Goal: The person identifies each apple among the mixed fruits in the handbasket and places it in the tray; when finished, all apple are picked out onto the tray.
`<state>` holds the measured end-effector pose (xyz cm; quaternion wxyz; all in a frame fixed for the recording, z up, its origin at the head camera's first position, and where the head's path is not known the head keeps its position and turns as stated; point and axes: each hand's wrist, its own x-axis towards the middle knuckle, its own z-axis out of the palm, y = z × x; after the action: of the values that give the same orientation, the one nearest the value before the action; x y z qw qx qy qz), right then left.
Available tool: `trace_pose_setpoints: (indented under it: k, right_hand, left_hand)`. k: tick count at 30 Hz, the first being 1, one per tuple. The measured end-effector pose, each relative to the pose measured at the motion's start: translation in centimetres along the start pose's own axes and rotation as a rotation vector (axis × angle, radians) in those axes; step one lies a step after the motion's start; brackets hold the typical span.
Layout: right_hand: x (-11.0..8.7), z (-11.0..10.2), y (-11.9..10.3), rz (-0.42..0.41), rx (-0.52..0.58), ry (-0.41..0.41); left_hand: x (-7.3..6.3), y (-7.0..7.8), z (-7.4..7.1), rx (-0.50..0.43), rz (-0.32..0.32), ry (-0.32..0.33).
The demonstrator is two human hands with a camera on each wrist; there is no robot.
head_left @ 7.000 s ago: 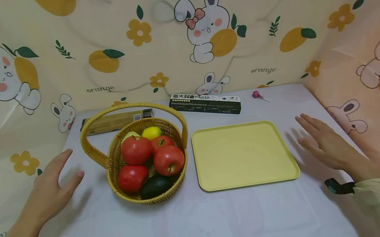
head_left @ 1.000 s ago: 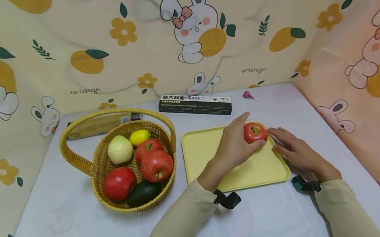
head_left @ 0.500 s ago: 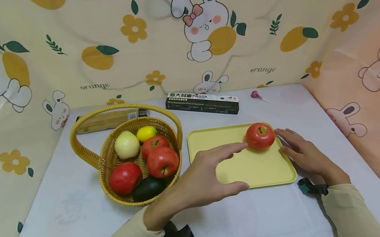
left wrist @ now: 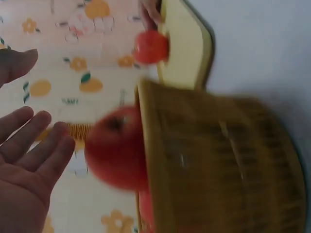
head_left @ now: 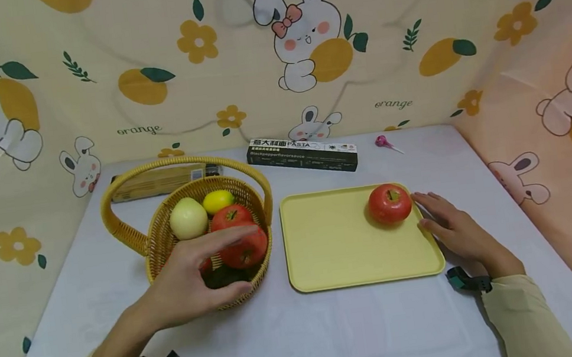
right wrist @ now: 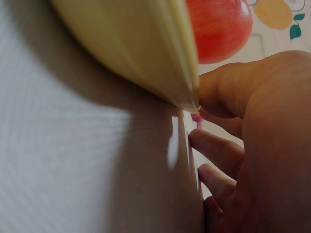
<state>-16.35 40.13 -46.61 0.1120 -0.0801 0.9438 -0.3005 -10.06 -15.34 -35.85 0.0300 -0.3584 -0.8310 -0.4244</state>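
My left hand (head_left: pixel 183 283) hovers over the front of the wicker basket (head_left: pixel 151 248), thumb and fingers spread wide with nothing between them. In the basket lie red apples (head_left: pixel 247 252), a pale yellow-green round fruit (head_left: pixel 188 219), a lemon (head_left: pixel 219 201) and a dark green avocado (head_left: pixel 225 276), partly hidden by that hand. A single red apple (head_left: pixel 390 204) sits at the back right of the yellow tray (head_left: pixel 349 260). At the tray's right edge my right hand (head_left: pixel 462 237) rests on the table, its thumb (right wrist: pixel 228 87) against the rim.
Behind the basket lies a long brown package (head_left: pixel 150 185). A black-and-white pasta box (head_left: pixel 301 155) stands along the back, with a pink lollipop (head_left: pixel 382 141) to its right. The basket's tall handle (head_left: pixel 182 162) arches over its back. Patterned cloth surrounds the table.
My left hand first carried an apple from the basket onto the tray. It then let go and swung back left over the basket. My right hand came to the tray's right edge and stays there.
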Motion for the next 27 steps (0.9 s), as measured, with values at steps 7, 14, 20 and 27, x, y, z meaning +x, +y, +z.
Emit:
trace_pose_setpoints:
  k: [7, 14, 20, 27]
  right_hand:
    - [0.0, -0.1, -0.2, 0.013, 0.007, 0.0]
    - [0.2, 0.2, 0.0, 0.028, 0.011, -0.006]
    - [0.1, 0.2, 0.3, 0.031, -0.008, -0.001]
    - [0.0, 0.2, 0.0, 0.024, -0.013, 0.001]
  left_hand:
    - [-1.0, -2.2, -1.8, 0.135, -0.063, 0.026]
    - [-0.5, -3.9, -1.4, 0.124, -0.136, -0.138]
    - [0.3, -4.3, -0.9, 0.123, -0.152, -0.212]
    - [0.8, -4.4, -0.3, 0.267, -0.122, -0.259]
